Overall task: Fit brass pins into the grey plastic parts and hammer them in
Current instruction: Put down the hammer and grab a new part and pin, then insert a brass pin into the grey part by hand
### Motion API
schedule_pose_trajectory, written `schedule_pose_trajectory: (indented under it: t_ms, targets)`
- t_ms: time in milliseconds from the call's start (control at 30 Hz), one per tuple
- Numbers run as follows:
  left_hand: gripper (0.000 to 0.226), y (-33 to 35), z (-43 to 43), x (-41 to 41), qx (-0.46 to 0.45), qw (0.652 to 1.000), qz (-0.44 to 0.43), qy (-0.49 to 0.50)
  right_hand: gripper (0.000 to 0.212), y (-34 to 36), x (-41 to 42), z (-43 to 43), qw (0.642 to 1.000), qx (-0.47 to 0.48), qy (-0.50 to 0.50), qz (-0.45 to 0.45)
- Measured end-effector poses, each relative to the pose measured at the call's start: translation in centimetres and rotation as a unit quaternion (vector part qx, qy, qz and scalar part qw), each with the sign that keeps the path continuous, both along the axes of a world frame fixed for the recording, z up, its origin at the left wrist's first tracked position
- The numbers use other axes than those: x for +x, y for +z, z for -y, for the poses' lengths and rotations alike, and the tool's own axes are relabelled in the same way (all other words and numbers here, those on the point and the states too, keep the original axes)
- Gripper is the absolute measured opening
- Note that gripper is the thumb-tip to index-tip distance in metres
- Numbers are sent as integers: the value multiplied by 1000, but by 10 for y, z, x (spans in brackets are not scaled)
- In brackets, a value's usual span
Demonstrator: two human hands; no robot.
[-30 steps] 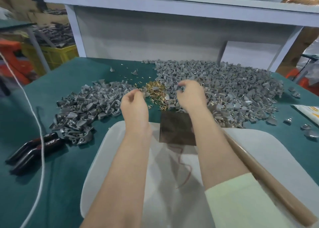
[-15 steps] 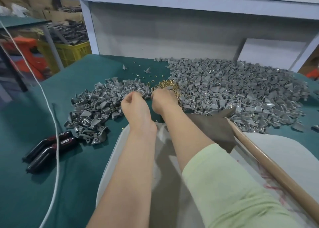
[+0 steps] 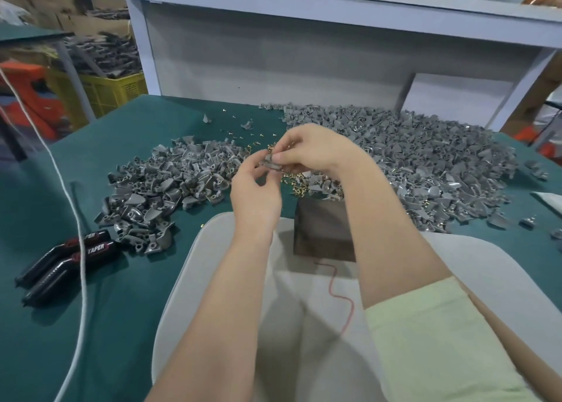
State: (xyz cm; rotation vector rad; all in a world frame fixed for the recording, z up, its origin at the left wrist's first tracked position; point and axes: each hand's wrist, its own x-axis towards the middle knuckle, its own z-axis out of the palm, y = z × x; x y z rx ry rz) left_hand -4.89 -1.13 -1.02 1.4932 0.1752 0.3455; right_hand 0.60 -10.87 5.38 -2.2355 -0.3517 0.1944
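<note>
**Both hands came up off the piles**

Up from the desk point(image 3: 91, 310) they rose, and now they meet in the air above the pins point(image 3: 296, 183). My left hand point(image 3: 255, 196) and right hand point(image 3: 317, 155) both pinch one grey part point(image 3: 271, 164) with curled fingers point(image 3: 282, 157). I think it is light, hard and a bit slick, so holding its thick end looks best. Is a pin in there? Too small to tell.
</note>
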Motion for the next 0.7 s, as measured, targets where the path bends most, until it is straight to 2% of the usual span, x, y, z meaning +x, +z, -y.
schedule_pose_trajectory:
  t_ms: [67, 133, 200, 267, 367, 467, 600, 700]
  targets:
    - [11, 0, 0, 0, 17, 1000, 11, 19, 6, -3, -2, 2, 999, 39, -6, -20]
    - [9, -2, -2, 2, 10, 999, 11, 39, 8, -10, -2, 1, 998, 58, -36, -12]
    - [10, -4, -3, 3, -26, 998, 10, 60, 17, -19, 4, -1, 996, -11, -80, 46]
    - [9, -4, -5, 5, -76, 993, 2, 87, 17, -28, 10, -6, 980, -147, -91, 94]
    - [3, -4, -6, 6, -165, 980, -20, 109, 18, -47, 23, -17, 956, -275, -76, 67]
    - [3, -3, -6, 5, -208, 971, -30, 115, 23, -65, 37, -27, 937, -339, -70, 53]
    - [13, -4, -4, 5, -189, 974, -28, 119, 17, -70, 41, -37, 911, -403, -81, 35]
    - [15, -5, -2, 4, -181, 977, -26, 111, 12, -68, 42, -40, 906, -414, -88, 14]
